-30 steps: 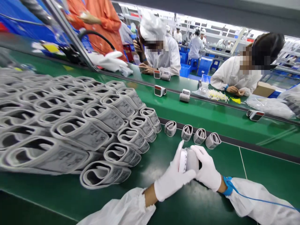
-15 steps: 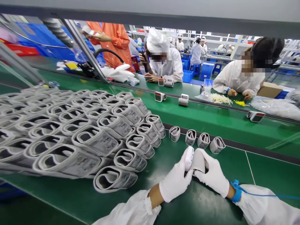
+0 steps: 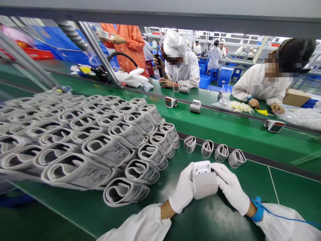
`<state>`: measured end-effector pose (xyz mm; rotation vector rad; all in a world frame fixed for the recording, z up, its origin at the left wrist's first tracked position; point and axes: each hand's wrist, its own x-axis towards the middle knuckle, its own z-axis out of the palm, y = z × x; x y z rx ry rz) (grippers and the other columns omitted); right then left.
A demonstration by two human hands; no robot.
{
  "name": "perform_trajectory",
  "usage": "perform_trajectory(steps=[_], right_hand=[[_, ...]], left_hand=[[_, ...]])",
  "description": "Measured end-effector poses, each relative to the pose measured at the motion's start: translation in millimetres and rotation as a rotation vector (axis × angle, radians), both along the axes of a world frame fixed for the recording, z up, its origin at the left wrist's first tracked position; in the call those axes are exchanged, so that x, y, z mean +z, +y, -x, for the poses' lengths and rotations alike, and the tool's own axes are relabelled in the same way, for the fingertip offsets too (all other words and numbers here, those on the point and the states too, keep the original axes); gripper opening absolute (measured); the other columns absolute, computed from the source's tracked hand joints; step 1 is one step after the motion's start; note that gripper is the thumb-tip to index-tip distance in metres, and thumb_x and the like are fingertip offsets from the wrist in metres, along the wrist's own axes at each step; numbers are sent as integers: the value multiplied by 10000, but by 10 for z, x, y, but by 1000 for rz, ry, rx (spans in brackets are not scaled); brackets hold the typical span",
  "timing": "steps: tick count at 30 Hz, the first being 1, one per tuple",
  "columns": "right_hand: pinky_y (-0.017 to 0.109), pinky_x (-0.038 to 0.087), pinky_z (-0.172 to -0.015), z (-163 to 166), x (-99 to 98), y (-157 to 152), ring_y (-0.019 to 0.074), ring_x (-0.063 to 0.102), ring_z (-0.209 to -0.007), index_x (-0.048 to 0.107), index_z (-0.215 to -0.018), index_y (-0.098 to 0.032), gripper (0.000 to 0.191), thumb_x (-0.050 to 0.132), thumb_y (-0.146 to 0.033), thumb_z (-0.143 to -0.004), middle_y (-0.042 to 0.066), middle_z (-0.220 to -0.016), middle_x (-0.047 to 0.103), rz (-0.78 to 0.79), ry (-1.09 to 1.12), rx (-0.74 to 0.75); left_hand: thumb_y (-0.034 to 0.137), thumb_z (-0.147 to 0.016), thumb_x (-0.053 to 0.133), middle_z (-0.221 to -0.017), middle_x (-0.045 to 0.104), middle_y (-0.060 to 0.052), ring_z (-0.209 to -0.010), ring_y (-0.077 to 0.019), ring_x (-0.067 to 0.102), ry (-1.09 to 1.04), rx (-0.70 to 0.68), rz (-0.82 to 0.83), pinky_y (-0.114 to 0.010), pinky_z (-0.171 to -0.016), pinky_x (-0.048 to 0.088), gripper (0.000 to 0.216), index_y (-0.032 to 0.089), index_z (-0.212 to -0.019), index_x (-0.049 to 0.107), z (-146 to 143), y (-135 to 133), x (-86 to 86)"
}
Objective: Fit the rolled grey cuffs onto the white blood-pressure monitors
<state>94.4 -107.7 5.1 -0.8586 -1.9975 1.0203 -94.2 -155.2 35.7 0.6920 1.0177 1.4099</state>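
Observation:
Both my white-gloved hands grip one wrist blood-pressure monitor (image 3: pixel 203 179), a white unit with a grey cuff wrapped round it, held just above the green table (image 3: pixel 220 221). My left hand (image 3: pixel 182 190) clasps its left side. My right hand (image 3: pixel 232 190) clasps its right side; a blue strap with a cord sits on that wrist. The white unit faces up and away from me, with the cuff toward me. A row of several rolled grey cuffs (image 3: pixel 214 150) stands just beyond the hands.
A large stack of rolled grey cuffs (image 3: pixel 95 140) fills the table to the left. Beyond runs a green conveyor (image 3: pixel 225 125) carrying several monitors (image 3: pixel 195 106). Across it, workers in white coats (image 3: pixel 260 88) sit at the far bench; a person in orange stands at the back left.
I have turned the monitor in my hands: it stood on edge between them, and now it lies with the cuff facing me. The view shifted slightly right.

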Motion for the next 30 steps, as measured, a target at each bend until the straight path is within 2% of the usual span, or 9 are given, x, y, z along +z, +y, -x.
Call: perform_trajectory(steps=[4, 6, 9, 13, 19, 23, 27, 30], right_hand=[[320, 591, -866, 18, 4, 24, 197, 687, -936, 601, -1426, -256, 447, 578, -434, -1016, 95, -1236, 678, -15, 24, 64], [347, 570, -866, 39, 34, 12, 212, 666, -921, 611, -1396, -234, 466, 587, -481, -1002, 98, -1156, 699, -76, 21, 113], [347, 523, -823, 88, 93, -23, 216, 628, -895, 689, -1160, -208, 303, 612, -437, -977, 85, -1011, 702, -182, 7, 101], [281, 454, -681, 146, 126, -67, 163, 555, -747, 644, -909, -185, 101, 628, -275, -866, 37, -835, 622, -196, -12, 39], [242, 389, -620, 145, 22, -125, 130, 507, -699, 580, -831, -190, 86, 616, -253, -784, 1, -792, 531, -174, -23, 23], [248, 366, -619, 125, 10, -176, 129, 485, -689, 571, -823, -191, 72, 608, -243, -790, -4, -789, 512, -137, -113, -22], [260, 391, -631, 132, 36, -183, 140, 487, -690, 594, -827, -195, 124, 641, -308, -848, -1, -784, 527, -168, -210, -19], [265, 475, -690, 117, 19, -125, 157, 571, -750, 648, -959, -203, 182, 621, -381, -934, 25, -855, 610, -190, -206, 6]], left_hand=[[565, -752, 746, -799, 731, -71, -761, -222, 649, -206, -30, 152, -344, -770, 530, 416, 151, -769, 702, -15, 30, 29], [562, -739, 748, -709, 686, -40, -682, -192, 599, -200, -49, 185, -323, -703, 516, 413, 164, -684, 651, -15, 10, 20], [524, -713, 778, -697, 668, -22, -681, -179, 566, -50, -30, 167, -297, -676, 501, 385, 174, -653, 627, 21, -37, -7], [421, -628, 847, -703, 674, -17, -732, -193, 570, 129, -19, 132, -286, -700, 511, 310, 179, -634, 653, 63, -61, 6], [435, -546, 856, -612, 645, -16, -638, -168, 531, -84, 12, 323, -265, -598, 508, 349, 174, -544, 625, -37, -34, 167], [354, -509, 865, -579, 640, -5, -593, -149, 522, -104, 25, 371, -248, -566, 503, 312, 167, -521, 615, -88, -45, 243], [448, -623, 806, -595, 666, -23, -575, -166, 561, -89, 46, 368, -272, -554, 528, 335, 170, -555, 631, -99, -86, 186], [509, -724, 743, -583, 665, -24, -553, -178, 588, 59, 55, 250, -286, -539, 546, 382, 180, -573, 620, -62, -127, 67]])
